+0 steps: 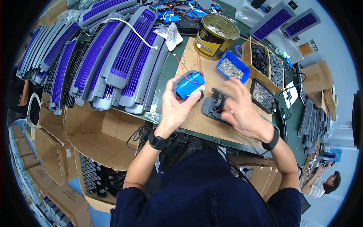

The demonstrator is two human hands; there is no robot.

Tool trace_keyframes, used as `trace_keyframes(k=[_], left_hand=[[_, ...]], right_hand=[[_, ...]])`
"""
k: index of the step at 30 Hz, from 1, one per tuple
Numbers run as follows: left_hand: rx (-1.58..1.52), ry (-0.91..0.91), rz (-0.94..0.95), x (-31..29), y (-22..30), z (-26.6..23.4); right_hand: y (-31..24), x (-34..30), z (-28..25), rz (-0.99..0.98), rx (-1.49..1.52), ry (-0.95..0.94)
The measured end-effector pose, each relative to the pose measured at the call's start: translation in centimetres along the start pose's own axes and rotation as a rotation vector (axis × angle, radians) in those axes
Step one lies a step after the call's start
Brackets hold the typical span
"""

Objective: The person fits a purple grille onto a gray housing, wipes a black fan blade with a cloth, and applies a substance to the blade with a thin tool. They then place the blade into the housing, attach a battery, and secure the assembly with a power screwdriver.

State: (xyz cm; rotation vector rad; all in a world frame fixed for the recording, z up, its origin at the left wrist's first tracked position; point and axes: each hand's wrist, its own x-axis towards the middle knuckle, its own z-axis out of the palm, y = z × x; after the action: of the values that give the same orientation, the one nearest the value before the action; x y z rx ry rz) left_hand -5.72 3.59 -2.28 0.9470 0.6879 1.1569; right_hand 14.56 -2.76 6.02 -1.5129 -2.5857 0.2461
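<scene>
My left hand (174, 110) is closed around a blue battery pack (185, 89) seated in a dark grey plastic piece, with thin red and black wires rising from it. My right hand (245, 112) hovers over a dark grey plastic housing (210, 107) lying on the cardboard sheet (206, 126). Its fingers are apart and somewhat blurred, and they hide part of that housing. A small white bit shows by the right fingers; I cannot tell whether it is touched. Just beyond the right hand stands a blue tray (244, 77) of small metal screws.
A yellow-black tin (210, 47) stands behind the tray. A wooden box (247, 56) of black parts and a black tray (261, 108) of screws sit rightward. Purple-grey grille panels (130, 49) pile up at left, above an open carton (90, 143). Another person (315, 185) is far right.
</scene>
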Motion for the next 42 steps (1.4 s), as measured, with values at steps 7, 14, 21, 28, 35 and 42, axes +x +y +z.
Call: trace_keyframes(k=[7, 14, 21, 28, 35, 42], left_hand=[[0.205, -0.077, -0.005, 0.8, -1.8, 2.1], [0.483, -0.118, 0.014, 2.1, -1.5, 2.3], [0.717, -0.189, 0.028, 2.5, -0.8, 3.0], [0.787, -0.259, -0.073, 2.2, -0.6, 3.2], [0.71, -0.301, -0.045, 1.9, -1.1, 3.0], [0.577, -0.46, -0.143, 2.3, -1.8, 2.5]], right_hand=[[4.1, -1.7, -0.5, 0.132, 0.092, -0.19], [4.2, -1.7, 0.4, 0.189, 0.337, -0.234], [2.9, 0.1, -0.5, 0.291, 0.498, -0.075], [2.2, 2.9, 0.5, 0.184, 0.681, 0.115], [3.2, 3.9, 1.5, 0.197, 1.051, 0.147], [4.5, 3.3, 0.2, 0.285, 1.458, 0.102]])
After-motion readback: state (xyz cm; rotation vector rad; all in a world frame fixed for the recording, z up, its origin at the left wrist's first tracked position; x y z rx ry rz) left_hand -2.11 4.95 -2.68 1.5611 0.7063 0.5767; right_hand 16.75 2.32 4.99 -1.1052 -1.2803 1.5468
